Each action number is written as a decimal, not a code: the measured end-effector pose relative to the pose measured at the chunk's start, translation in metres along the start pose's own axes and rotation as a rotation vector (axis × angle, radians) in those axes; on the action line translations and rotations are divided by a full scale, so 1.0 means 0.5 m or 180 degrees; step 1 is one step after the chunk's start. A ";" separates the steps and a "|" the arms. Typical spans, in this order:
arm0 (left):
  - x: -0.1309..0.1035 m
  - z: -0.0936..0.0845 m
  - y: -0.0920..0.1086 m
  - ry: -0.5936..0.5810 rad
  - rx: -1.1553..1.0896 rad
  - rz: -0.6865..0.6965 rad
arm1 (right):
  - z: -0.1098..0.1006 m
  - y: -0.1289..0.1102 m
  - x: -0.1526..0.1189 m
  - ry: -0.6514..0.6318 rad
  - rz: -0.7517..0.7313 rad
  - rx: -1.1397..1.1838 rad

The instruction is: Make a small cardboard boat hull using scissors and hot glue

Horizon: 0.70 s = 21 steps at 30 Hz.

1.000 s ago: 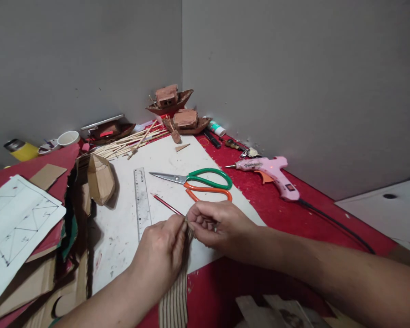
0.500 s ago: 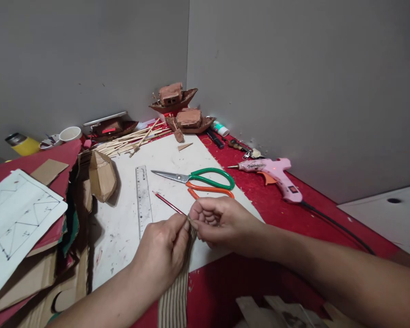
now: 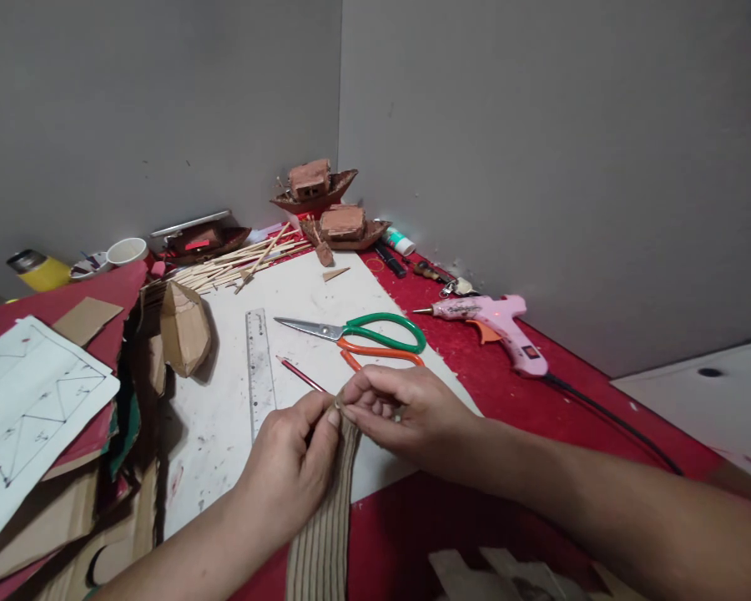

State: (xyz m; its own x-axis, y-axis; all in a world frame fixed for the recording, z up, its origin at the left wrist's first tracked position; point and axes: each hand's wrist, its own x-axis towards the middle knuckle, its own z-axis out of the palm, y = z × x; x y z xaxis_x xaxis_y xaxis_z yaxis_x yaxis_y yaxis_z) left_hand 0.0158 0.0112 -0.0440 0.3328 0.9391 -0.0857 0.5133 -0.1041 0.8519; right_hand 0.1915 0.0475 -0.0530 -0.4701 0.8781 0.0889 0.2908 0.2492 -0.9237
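Observation:
A long ribbed strip of corrugated cardboard (image 3: 323, 534) runs from the bottom edge up to my hands. My left hand (image 3: 294, 459) is closed on its far end, thumb on top. My right hand (image 3: 406, 409) pinches the same end from the right, its fingertips meeting the left thumb. What exactly lies between the fingertips is small and partly hidden. Just beyond my hands lies a red pencil (image 3: 301, 373), its near end covered by them. Scissors with green and orange handles (image 3: 325, 329) rest past the pencil, and a clear ruler (image 3: 259, 371) lies to the left.
A pink glue gun (image 3: 501, 325) with a black cord lies at right. Cardboard boat models (image 3: 344, 224) and thin wooden sticks (image 3: 231, 265) sit at the back. An unpainted cardboard hull (image 3: 184, 330) stands left, beside stacked cardboard and a drawn sheet (image 3: 43, 392). Cardboard scraps (image 3: 506, 576) lie near the front.
The view has shifted slightly. More of the strip's ribbed face now shows below my hands, and its end looks turned a little. Both hands keep their pinch.

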 end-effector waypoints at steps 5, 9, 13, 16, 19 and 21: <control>0.000 0.001 -0.003 0.0005 0.0248 0.0066 | 0.003 0.008 -0.003 0.0030 -0.0143 -0.0295; 0.000 0.002 -0.007 0.0012 0.0373 0.0072 | 0.002 0.008 -0.004 -0.0016 -0.0125 -0.0324; 0.000 0.005 -0.011 0.0074 0.0445 0.0038 | 0.003 0.006 -0.003 -0.0064 -0.0051 -0.0187; 0.003 0.004 -0.008 0.0163 0.0313 -0.0002 | 0.001 0.002 -0.002 -0.0120 0.0070 0.0050; 0.006 0.002 0.001 0.0259 -0.0041 -0.0039 | -0.003 -0.003 -0.001 -0.0162 0.0238 0.0315; 0.006 0.001 0.007 0.0272 -0.0427 -0.0130 | -0.005 -0.007 -0.001 -0.0122 0.0283 0.0410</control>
State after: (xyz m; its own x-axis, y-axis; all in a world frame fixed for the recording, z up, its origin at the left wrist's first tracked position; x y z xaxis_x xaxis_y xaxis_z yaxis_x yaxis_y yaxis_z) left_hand 0.0189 0.0137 -0.0416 0.2423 0.9667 -0.0822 0.4128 -0.0260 0.9105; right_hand 0.1927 0.0474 -0.0489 -0.4794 0.8776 -0.0074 0.2246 0.1146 -0.9677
